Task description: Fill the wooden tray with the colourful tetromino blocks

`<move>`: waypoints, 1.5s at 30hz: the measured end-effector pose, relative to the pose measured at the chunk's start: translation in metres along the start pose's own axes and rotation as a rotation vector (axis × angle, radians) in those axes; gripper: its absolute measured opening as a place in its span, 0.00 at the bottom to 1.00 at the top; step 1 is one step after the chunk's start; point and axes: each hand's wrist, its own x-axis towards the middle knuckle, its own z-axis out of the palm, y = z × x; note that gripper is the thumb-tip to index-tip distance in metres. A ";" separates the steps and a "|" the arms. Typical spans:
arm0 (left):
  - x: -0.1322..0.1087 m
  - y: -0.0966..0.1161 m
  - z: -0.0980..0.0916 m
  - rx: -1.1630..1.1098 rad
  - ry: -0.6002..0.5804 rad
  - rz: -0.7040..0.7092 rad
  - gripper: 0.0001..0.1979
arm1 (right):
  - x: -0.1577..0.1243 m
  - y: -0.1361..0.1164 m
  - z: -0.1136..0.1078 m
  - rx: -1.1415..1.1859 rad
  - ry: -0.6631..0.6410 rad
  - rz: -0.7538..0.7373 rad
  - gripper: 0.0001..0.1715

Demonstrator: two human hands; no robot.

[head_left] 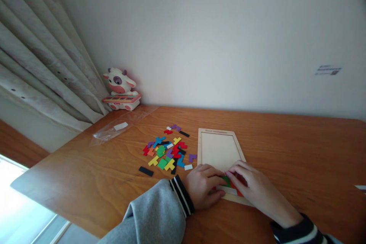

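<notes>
A pale wooden puzzle tray [219, 146] lies on the table, its far part bare. At its near end are a green puzzle piece [227, 181], a white strip piece [227, 190] and a red piece [239, 193], partly covered by my hands. My left hand [203, 185] rests over the tray's near left edge, thumb and fingers apart, fingertips touching the pieces. Above the green piece, the thumb and fingers of my right hand [247, 179] come together in a pinch. Whatever lies between those fingertips is too small to make out.
Left of the tray is a loose heap of coloured puzzle pieces [162, 151], with a black strip [146, 171] nearest me. Farther left lies a clear plastic bag [110, 132]. A cow toy with a keyboard [121, 89] stands by the wall and curtain [42, 49].
</notes>
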 end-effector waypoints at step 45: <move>-0.148 -0.131 -0.115 0.689 0.312 -0.436 0.18 | 0.002 0.006 0.002 -0.001 0.243 -0.017 0.12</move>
